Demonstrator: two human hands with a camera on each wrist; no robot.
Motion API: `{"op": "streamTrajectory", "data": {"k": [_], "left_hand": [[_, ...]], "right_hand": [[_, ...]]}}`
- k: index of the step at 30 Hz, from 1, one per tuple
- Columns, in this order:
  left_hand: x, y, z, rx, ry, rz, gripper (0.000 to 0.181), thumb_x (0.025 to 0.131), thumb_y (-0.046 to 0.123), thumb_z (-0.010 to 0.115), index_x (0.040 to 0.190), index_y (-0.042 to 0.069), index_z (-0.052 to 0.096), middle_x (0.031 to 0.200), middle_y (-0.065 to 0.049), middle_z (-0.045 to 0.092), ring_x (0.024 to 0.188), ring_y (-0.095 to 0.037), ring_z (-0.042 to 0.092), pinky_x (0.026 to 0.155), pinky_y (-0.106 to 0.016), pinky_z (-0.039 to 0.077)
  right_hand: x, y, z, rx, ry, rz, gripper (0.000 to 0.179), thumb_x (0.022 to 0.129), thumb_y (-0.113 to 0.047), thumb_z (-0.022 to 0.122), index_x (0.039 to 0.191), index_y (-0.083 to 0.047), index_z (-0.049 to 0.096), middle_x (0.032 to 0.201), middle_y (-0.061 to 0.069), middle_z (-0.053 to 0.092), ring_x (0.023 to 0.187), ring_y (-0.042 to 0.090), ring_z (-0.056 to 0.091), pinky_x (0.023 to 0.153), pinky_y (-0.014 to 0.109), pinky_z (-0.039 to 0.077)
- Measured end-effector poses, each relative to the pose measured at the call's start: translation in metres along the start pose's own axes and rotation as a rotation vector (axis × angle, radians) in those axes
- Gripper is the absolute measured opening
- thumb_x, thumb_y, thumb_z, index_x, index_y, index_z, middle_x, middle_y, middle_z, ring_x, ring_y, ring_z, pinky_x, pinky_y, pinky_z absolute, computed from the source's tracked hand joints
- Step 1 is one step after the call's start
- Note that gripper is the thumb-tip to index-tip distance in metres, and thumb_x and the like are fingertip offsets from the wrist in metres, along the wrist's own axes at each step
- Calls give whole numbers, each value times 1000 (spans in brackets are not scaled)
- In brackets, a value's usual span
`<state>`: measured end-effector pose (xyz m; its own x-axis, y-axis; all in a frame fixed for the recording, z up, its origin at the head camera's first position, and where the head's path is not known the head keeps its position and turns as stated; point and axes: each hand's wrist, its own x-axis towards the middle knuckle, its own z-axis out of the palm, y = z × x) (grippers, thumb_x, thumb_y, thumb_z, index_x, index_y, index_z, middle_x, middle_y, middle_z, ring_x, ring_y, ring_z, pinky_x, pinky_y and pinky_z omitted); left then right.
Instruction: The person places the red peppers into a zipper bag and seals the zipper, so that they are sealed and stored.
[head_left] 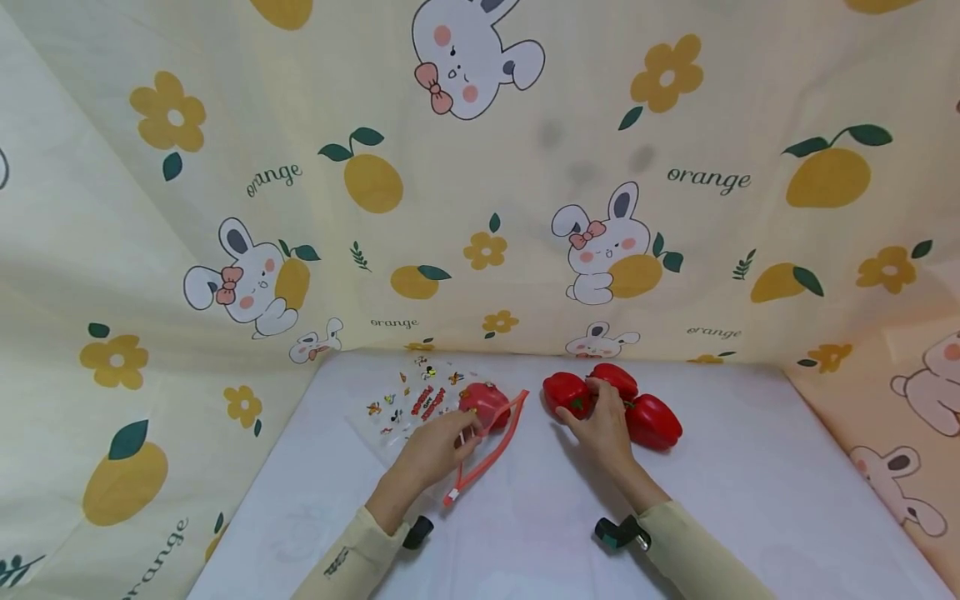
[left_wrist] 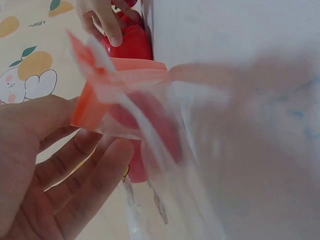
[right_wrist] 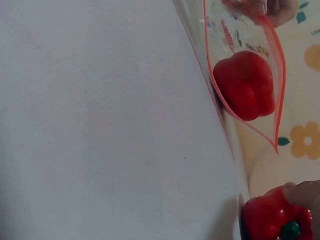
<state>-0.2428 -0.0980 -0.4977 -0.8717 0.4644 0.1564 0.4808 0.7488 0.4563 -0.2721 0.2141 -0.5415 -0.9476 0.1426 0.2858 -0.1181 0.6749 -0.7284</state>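
A clear zip bag (head_left: pixel 397 408) with cartoon prints and an orange zip edge (head_left: pixel 491 457) lies on the left, its mouth spread toward the right. Inside it sits one red bell pepper (right_wrist: pixel 245 85). My left hand (head_left: pixel 442 446) pinches the bag's edge by the orange strip, seen close in the left wrist view. To the right, my right hand (head_left: pixel 606 429) grips another red bell pepper (head_left: pixel 566 393), thumb on its near side; its green stem (right_wrist: pixel 290 230) shows in the right wrist view. Two more bell peppers lie beside that hand, one behind (head_left: pixel 617 377) and one to the right (head_left: pixel 655 422).
Everything lies on a white table (head_left: pixel 510 533). A patterned cloth (head_left: pixel 480 167) with rabbits and oranges stands up behind and along both sides. Each wrist carries a small black camera mount, such as the right mount (head_left: pixel 622 533).
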Motion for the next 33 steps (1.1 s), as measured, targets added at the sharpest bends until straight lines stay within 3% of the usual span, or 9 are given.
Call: {"op": "streamTrajectory", "data": {"k": [21,26,33], "left_hand": [[-1,1,0,7,6,6,15,101,21,77,115,21,72,95,10,65,81,-7,57,67,-22,50],[-1,1,-1,8,5,6,14,101,21,77,114,21,73,94,10,65,80,-7,57,67,-22,50],[0,0,0,11,7,6,14,102,22,77,114,22,72,97,9,66,82,-9,58,67,-22,50]], "right_hand": [[2,2,3,-68,-6,23,88,85,-23,92,152,3,41,147,26,50,137,44,48,107,63,51],[0,1,-1,-90,-22,30,87,86,-27,92,152,1,42,144,24,53,131,42,53,102,60,55],[-7,-3,-7,-67,-56,45,88,86,-33,91,153,-2,43,136,20,57,109,35,59,87,49,59]]}}
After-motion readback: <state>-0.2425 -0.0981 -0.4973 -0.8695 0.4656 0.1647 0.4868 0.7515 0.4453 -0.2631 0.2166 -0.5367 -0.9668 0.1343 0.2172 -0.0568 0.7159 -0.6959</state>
